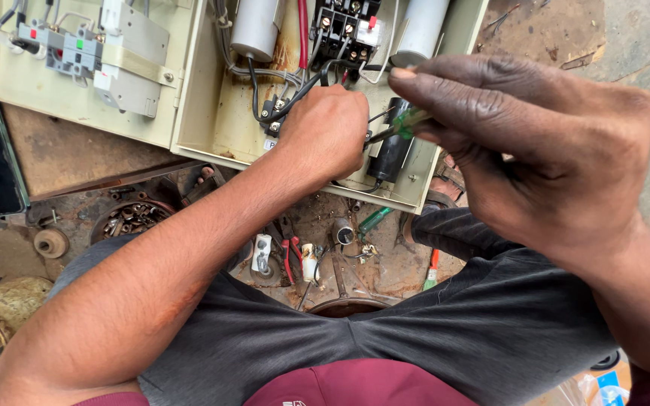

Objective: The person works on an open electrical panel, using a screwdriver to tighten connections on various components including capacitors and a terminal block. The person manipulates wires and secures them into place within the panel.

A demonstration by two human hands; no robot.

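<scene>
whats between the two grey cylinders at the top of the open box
In the head view, a black contactor block with red and black wires sits between the left grey cylinder and the right grey cylinder, inside the cream box.

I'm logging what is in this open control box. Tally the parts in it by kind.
Pale cylindrical capacitors: 2
Black cylinder: 1
Black contactor block: 1
Grey breaker unit on the open door: 1
Green-handled screwdriver in the right hand: 1
Total: 6
The left hand hides whatever lies beneath it.
</scene>
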